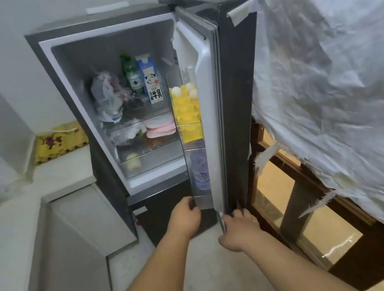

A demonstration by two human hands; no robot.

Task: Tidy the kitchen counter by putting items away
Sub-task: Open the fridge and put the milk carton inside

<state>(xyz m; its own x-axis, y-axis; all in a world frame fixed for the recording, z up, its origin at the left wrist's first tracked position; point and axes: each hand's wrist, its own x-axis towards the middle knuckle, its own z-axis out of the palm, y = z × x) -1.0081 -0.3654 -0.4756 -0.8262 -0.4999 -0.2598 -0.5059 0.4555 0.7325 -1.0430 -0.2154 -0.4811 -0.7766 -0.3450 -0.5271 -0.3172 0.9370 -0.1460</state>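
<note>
Both hands' grip on open fridge door [212, 105], beside pale counter [62, 173].

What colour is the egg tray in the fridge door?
Yellow, seen in the head view: egg tray.

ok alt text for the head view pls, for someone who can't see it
A person's two hands reach the bottom of an open fridge door: the left hand at the lowest door shelf, the right hand on the door's lower edge. Inside are a milk carton, a green bottle and eggs.
</note>
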